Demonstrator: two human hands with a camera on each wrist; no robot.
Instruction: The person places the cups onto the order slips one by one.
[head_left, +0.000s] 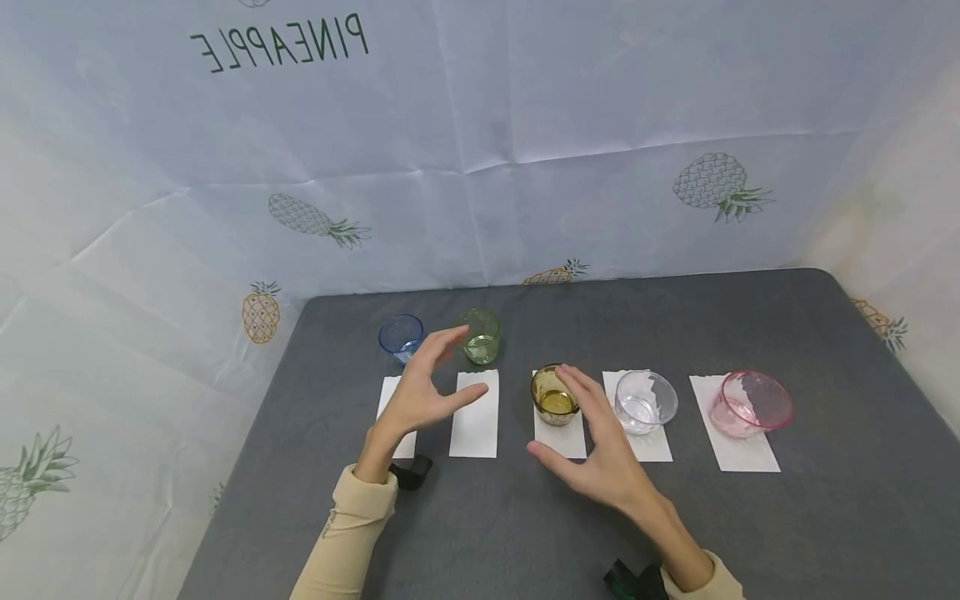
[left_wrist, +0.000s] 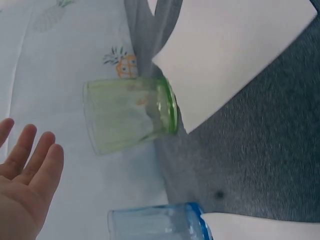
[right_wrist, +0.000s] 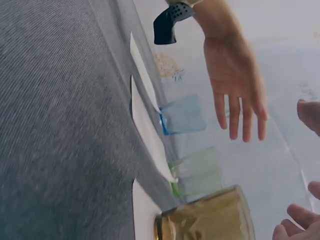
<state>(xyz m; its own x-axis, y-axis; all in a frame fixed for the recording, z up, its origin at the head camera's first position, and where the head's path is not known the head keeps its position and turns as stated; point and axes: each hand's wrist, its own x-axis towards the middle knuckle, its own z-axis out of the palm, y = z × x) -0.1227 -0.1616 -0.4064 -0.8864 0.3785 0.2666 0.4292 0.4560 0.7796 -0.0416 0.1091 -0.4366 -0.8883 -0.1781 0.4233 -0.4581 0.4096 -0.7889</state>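
My left hand (head_left: 426, 398) hovers over the left side of the table, fingers and thumb spread with nothing between them. Behind its fingers stand a blue glass (head_left: 400, 333) and a green glass (head_left: 482, 340), both upright. The left wrist view has a gap between the hand (left_wrist: 27, 180) and the green glass (left_wrist: 130, 115). My right hand (head_left: 603, 454) is held in the air with thumb and fingers apart. Its fingertips overlap the rim of an amber glass (head_left: 553, 398) in the head view, but the right wrist view puts this glass (right_wrist: 210, 217) apart from the fingers.
A clear glass (head_left: 643, 408) and a pink glass (head_left: 750, 408) each stand on white paper to the right. Left of the amber glass lie two more papers, one (head_left: 474, 425) in front of the green glass. A pineapple-print cloth (head_left: 480, 108) hangs behind the grey table (head_left: 525, 525).
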